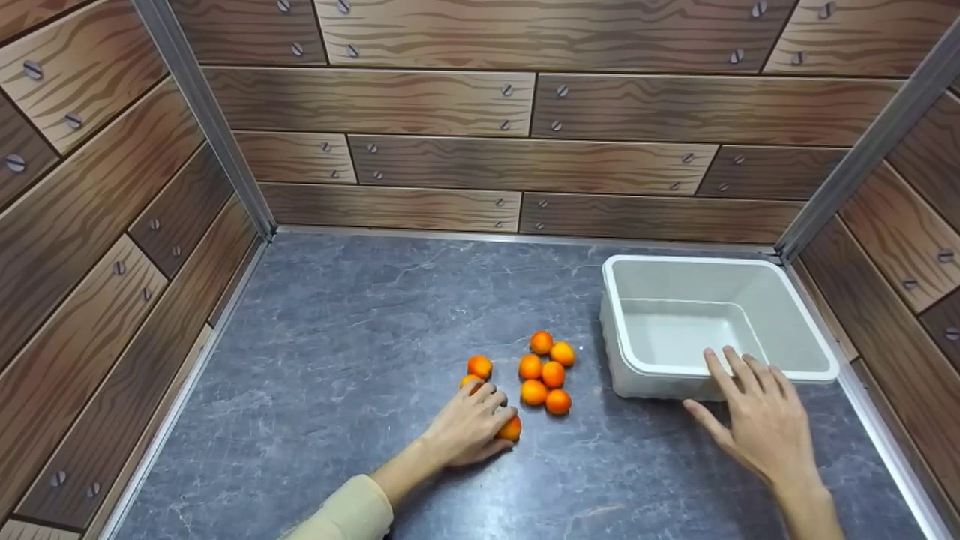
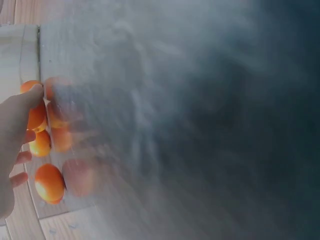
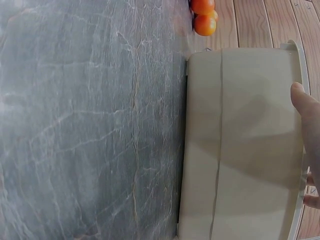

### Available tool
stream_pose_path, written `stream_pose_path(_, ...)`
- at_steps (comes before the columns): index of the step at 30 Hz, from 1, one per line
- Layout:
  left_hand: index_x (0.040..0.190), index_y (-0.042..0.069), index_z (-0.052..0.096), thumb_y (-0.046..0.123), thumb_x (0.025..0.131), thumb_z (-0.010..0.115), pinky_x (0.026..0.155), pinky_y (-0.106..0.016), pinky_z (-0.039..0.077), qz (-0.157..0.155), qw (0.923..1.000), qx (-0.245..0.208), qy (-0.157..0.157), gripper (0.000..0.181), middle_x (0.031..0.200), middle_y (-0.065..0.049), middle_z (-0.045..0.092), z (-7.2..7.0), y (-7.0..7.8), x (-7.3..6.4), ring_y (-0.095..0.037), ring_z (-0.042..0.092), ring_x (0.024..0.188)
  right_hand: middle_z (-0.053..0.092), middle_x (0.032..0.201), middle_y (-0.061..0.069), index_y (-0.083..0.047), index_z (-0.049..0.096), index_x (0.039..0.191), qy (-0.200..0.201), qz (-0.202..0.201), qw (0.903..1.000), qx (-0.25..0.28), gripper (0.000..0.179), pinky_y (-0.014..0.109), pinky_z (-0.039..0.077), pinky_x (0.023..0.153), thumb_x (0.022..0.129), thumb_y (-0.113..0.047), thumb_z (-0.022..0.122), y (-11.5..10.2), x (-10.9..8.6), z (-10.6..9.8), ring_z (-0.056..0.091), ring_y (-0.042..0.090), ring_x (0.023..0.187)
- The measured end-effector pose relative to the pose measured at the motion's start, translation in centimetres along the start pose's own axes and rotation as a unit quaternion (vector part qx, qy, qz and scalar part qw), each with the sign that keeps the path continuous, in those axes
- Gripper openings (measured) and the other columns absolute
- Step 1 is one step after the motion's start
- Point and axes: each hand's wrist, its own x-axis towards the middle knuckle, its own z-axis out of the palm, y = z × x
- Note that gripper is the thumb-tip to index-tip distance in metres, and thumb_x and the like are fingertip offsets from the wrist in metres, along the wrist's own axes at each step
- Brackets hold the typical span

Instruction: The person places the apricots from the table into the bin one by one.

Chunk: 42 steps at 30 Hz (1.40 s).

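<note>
My left hand (image 1: pixel 469 427) is low over the table, thumb and forefinger around a small orange (image 1: pixel 510 428). Beyond its other fingers lie a second orange (image 1: pixel 479 366) and a partly covered one. In the left wrist view the thumb and fingertips of the left hand (image 2: pixel 12 130) are beside several oranges, one orange (image 2: pixel 49 183) standing apart. My right hand (image 1: pixel 765 420) reaches over the near rim of a white plastic bin (image 1: pixel 622 330), fingers spread and fairly straight. The right wrist view has its thumb (image 3: pixel 301 97) by the rim, against the outer wall.
Several more oranges (image 1: pixel 553 373) form a loose cluster between the left hand and the bin. The dark grey marbled tabletop (image 1: pixel 360 315) is bounded by wood-patterned walls (image 1: pixel 420 161) with metal corner strips. The bin stands close to the right wall.
</note>
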Motion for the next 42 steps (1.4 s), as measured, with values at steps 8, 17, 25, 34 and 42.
stream_pose_path(8,0.119,0.024,0.065,0.066,0.098,0.058,0.097,-0.036,0.05,-0.005,0.9999,0.004,0.012,0.047,0.112,0.004,0.066,-0.7,0.0,1.4,-0.018,0.062,0.107,0.066,0.138,0.027,-0.011,0.058,0.149,-0.009,0.004,0.9999,0.004,0.091,0.069,0.045,0.105,0.099,-0.081,0.031,0.1,0.0,0.0,0.061,0.052,0.12)
stream_pose_path(17,0.109,0.023,0.065,0.065,0.096,0.063,0.102,-0.036,0.052,0.005,0.999,-0.004,0.045,0.044,0.113,0.004,0.068,-1.3,-0.7,3.2,-0.018,0.065,0.109,0.067,0.137,0.027,-0.011,0.059,0.148,-0.004,0.004,1.0,0.003,0.091,0.068,0.045,0.104,0.099,-0.082,0.03,0.1,-0.1,-0.1,0.062,0.052,0.119)
stream_pose_path(25,0.118,0.024,0.068,0.063,0.097,0.064,0.1,-0.036,0.054,-0.005,0.9991,-0.023,0.036,0.045,0.114,0.005,0.07,-2.5,-1.0,5.3,-0.018,0.065,0.111,0.067,0.136,0.028,-0.01,0.059,0.148,0.0,-0.004,1.0,-0.003,0.09,0.069,0.046,0.103,0.1,-0.081,0.029,0.2,-0.1,0.1,0.063,0.053,0.118)
stream_pose_path(34,0.123,0.027,0.066,0.064,0.099,0.059,0.104,-0.034,0.051,-0.007,0.9988,-0.027,0.041,0.045,0.118,0.007,0.069,-3.6,-1.6,7.7,-0.017,0.063,0.115,0.067,0.137,0.027,-0.01,0.058,0.148,-0.009,0.0,1.0,0.004,0.092,0.069,0.045,0.105,0.1,-0.082,0.029,0.2,-0.2,0.1,0.062,0.052,0.119)
stream_pose_path(42,0.122,0.024,0.067,0.063,0.102,0.056,0.097,-0.03,0.052,0.004,0.9966,-0.021,0.08,0.045,0.113,0.005,0.067,-4.4,-2.2,10.0,-0.016,0.064,0.109,0.066,0.137,0.027,-0.01,0.058,0.148,-0.012,0.003,0.9999,0.006,0.093,0.069,0.044,0.106,0.099,-0.082,0.027,0.1,-0.1,0.0,0.061,0.052,0.12)
